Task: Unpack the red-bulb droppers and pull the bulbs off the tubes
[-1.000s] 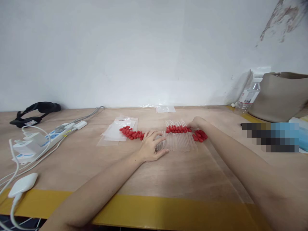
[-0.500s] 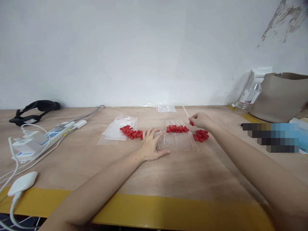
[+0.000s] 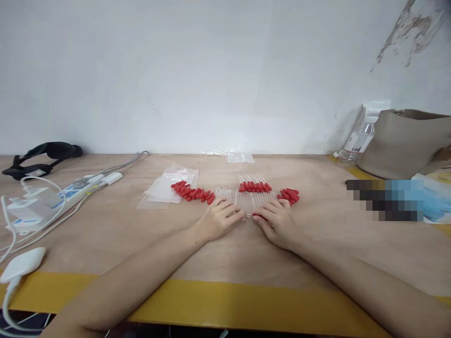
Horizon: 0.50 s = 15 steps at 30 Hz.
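head view, hands: both hands were down on the bench at the near edge of the row of clear glass dropper tubes (image 3: 246, 201). left hand (image 3: 218, 219) lay flat, fingers (image 3: 229, 210) loose and spread, tips on the tube ends, gripping nothing.

head view, right hand: right hand (image 3: 276, 221) had its fingers (image 3: 264, 215) curled around something small and red, looked like a red rubber bulb (image 3: 260, 217) pinched at the tips. Honestly too small to say if a tube was already stuck in it.

head view, where the stuff was: tubes lay side by side mid-bench, right in front of both hands. A row of assembled droppers with red bulbs (image 3: 254, 187) sat just behind them.

head view, loose parts: a pile of loose red bulbs on the left (image 3: 192, 193) next to a stack of clear zip bags (image 3: 169, 187), and a smaller red pile on the right (image 3: 291, 195).

head view, progress guess: I'd say partway. One short row looked capped, but plenty of bare tubes and loose bulbs were left, and the bags looked empty.

head view, around: pale plywood bench with yellow tape edge (image 3: 246, 300), white power strip with cables (image 3: 66, 195) far left, clear plastic bottle (image 3: 355, 141) and grey-beige bag (image 3: 408, 141) far right.
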{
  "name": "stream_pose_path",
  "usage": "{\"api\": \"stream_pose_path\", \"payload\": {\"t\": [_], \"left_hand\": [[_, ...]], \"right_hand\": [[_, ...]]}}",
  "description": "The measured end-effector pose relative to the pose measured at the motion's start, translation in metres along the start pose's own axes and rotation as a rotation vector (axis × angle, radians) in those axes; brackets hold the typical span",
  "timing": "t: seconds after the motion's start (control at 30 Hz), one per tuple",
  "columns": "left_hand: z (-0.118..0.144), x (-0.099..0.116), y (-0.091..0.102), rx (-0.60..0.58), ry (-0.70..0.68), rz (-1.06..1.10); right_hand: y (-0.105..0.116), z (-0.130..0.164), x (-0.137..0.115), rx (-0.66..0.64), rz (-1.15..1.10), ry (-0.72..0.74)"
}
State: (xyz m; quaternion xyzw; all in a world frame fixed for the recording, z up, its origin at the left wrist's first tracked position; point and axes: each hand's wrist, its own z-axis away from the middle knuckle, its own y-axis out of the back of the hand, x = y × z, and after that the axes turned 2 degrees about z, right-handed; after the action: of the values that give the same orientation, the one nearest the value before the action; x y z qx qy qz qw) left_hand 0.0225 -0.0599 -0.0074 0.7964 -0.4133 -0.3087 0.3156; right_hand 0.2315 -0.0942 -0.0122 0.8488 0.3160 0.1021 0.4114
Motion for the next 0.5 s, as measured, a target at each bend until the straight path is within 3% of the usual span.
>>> {"api": "stream_pose_path", "payload": {"t": [0.2,0.5], "left_hand": [[-0.0007,0.0023,0.0002,-0.023,-0.074,-0.088],[-0.0006,0.0047,0.0015,-0.047,-0.047,-0.091]], "right_hand": [[-0.0036,-0.0016,-0.0027,0.034,0.018,0.07],[-0.0041,0.0021,0.0008,0.107,0.118,0.167]]}}
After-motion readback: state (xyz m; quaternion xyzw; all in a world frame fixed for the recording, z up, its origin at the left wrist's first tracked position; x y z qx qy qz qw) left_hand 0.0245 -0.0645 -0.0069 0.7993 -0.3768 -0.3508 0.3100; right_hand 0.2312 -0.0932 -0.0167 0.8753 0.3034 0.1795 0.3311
